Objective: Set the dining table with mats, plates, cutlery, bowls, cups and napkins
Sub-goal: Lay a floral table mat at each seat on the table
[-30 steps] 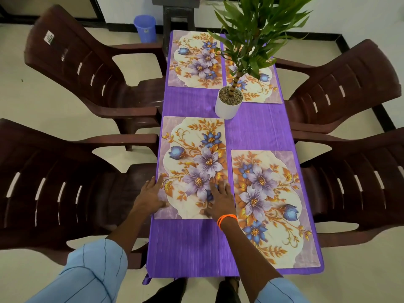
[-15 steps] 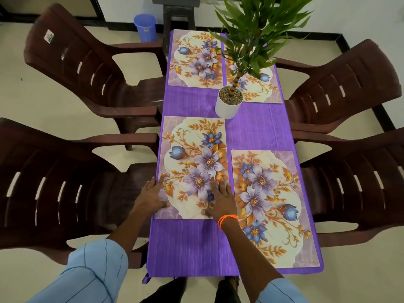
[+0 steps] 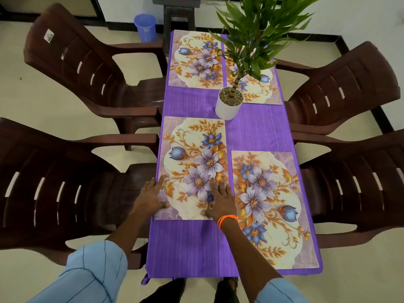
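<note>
Several floral place mats lie on a narrow table with a purple cloth [image 3: 192,248]. The near left mat [image 3: 192,149] has both my hands on its near end. My left hand [image 3: 150,196] rests flat at the mat's left edge, fingers stretched along the table side. My right hand [image 3: 220,203], with an orange band at the wrist, presses flat on the mat's near right part. The near right mat [image 3: 273,206] lies a little closer to me. Two more mats, far left [image 3: 194,60] and far right [image 3: 260,88], lie at the far end.
A potted green plant in a white pot [image 3: 228,106] stands mid-table, its leaves hiding part of the far right mat. Dark brown plastic chairs flank the table: two on the left [image 3: 65,182] [image 3: 87,68], two on the right [image 3: 354,189] [image 3: 341,84]. A blue bin [image 3: 145,27] and a dark stool [image 3: 178,16] stand beyond.
</note>
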